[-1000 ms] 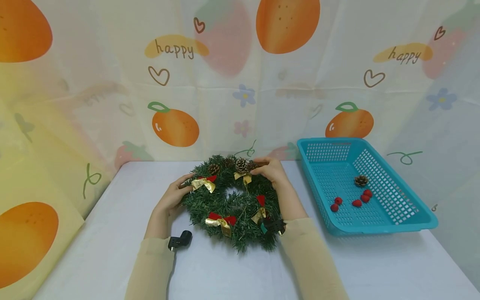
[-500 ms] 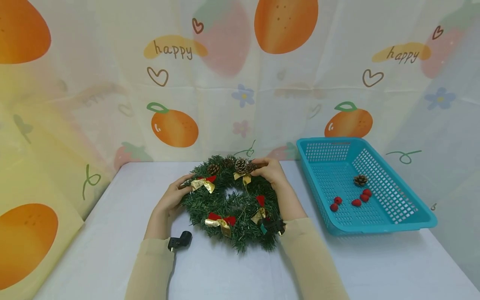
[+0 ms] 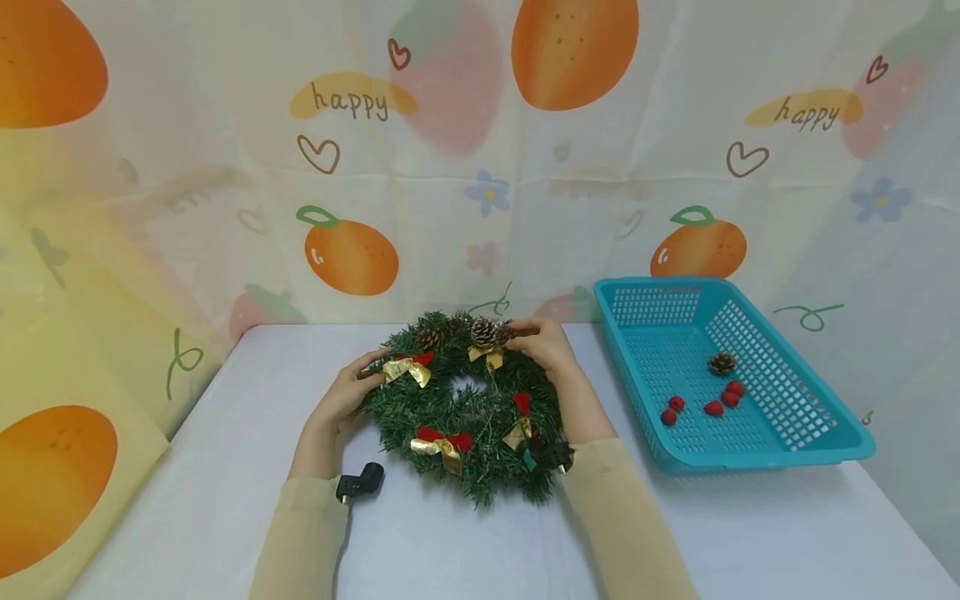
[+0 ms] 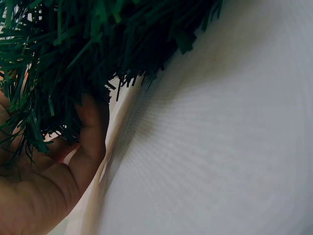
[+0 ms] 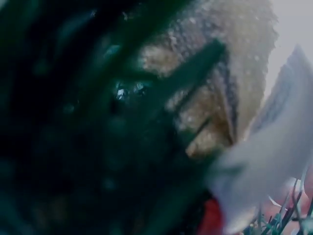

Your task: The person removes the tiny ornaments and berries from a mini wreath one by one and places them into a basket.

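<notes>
A green Christmas wreath (image 3: 405, 408) lies on the white table, trimmed with red-and-gold bows (image 3: 438, 446) and several pine cones (image 3: 427, 339). At its left edge my left hand (image 3: 347, 396) grips the greenery; in the left wrist view, curled fingers (image 4: 91, 137) reach under the needles. My right hand (image 3: 546, 343) is at the back right of the wreath, pinching a pine cone (image 3: 503, 335) between thumb and fingers, beside a frosted pine cone (image 3: 483, 332) and a gold bow (image 3: 486, 357). The right wrist view is filled by blurred needles (image 5: 98, 147) and gold ribbon (image 5: 205, 112), hiding that hand's fingertips.
A blue perforated basket (image 3: 750, 457) stands on the right of the table (image 3: 195, 483). Inside are a loose pine cone (image 3: 722, 362) and several red berries (image 3: 714, 407). A patterned cloth (image 3: 480, 233) hangs behind the table.
</notes>
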`<state>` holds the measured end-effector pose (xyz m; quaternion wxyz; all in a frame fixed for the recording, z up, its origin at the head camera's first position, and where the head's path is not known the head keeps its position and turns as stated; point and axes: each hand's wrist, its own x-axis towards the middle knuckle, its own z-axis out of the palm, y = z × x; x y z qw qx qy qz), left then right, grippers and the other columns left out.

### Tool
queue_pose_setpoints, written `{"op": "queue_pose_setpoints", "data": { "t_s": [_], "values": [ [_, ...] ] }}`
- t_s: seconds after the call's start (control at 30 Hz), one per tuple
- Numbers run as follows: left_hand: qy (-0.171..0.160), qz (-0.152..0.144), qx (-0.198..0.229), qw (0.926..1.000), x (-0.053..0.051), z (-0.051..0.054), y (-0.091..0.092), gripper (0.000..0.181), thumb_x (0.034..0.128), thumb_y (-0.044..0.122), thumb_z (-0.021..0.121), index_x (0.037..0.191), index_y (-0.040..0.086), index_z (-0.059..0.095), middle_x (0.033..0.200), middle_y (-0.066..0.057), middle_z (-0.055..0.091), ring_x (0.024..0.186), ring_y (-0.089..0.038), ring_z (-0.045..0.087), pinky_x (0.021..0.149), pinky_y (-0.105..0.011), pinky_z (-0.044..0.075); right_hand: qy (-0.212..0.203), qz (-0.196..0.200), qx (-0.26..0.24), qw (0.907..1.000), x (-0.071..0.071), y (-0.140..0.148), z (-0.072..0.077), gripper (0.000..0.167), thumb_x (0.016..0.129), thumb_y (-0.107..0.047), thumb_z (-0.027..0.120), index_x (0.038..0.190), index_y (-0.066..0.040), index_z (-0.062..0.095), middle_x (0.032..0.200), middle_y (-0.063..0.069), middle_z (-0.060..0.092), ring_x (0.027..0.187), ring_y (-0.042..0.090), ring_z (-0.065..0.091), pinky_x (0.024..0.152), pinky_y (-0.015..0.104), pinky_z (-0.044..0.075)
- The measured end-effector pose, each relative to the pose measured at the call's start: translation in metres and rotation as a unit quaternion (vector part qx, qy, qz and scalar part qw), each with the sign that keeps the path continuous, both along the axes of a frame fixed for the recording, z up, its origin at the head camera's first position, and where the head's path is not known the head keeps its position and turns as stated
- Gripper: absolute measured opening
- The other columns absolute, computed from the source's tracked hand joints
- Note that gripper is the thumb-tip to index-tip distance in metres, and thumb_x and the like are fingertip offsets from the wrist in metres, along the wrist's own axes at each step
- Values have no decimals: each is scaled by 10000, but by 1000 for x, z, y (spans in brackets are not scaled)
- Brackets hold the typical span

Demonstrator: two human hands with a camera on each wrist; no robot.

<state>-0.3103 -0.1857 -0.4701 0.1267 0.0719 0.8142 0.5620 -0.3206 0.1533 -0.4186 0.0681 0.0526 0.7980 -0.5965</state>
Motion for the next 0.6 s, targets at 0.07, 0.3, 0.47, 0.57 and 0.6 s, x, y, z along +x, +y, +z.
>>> {"op": "queue_pose_setpoints", "data": {
  "t_s": [0.07, 0.3, 0.47, 0.57, 0.6],
  "values": [
    [-11, 6, -6, 10000, 0, 0, 0, 592, 996, 149, 500, 1559, 152, 318, 1663, -197, 132, 1482, -511, 216, 1167, -651, 278, -30, -35, -43, 10000, 2, 0, 3, 429, 944, -71, 626, 1367, -54, 555, 1483, 165, 470, 1354, 355, 486, 1124, 427, 431],
    [27, -39, -49, 10000, 0, 0, 0, 589, 997, 152, 499, 1557, 146, 319, 1666, -196, 120, 1488, -516, 195, 1173, -649, 266, -17, -75, -252, 9997, -5, 6, -3, 439, 948, -96, 626, 1379, -71, 543, 1500, 147, 452, 1351, 331, 498, 1121, 408, 436],
    [28, -58, -108, 9999, 0, 1, 2, 573, 1007, 152, 492, 1554, 147, 324, 1664, -202, 116, 1471, -512, 247, 1170, -641, 281, 55, -102, -367, 9993, -1, 7, 4, 444, 953, -90, 615, 1388, -60, 531, 1492, 156, 454, 1344, 330, 504, 1126, 393, 431],
    [-30, -34, -52, 10000, 0, 1, 2, 577, 1008, 154, 490, 1558, 155, 317, 1665, -204, 108, 1464, -506, 268, 1166, -634, 296, 109, -151, -459, 9988, 9, 3, 19, 448, 959, -72, 598, 1399, -31, 518, 1490, 189, 448, 1348, 354, 498, 1129, 390, 434],
    [-50, -10, -26, 10000, 0, 1, 2, 576, 1006, 154, 490, 1557, 158, 321, 1666, -200, 108, 1465, -503, 268, 1166, -631, 299, 146, -150, -487, 9986, 12, 3, 24, 454, 959, -65, 593, 1403, -17, 512, 1490, 201, 444, 1350, 364, 494, 1129, 391, 436]
  ]
}}
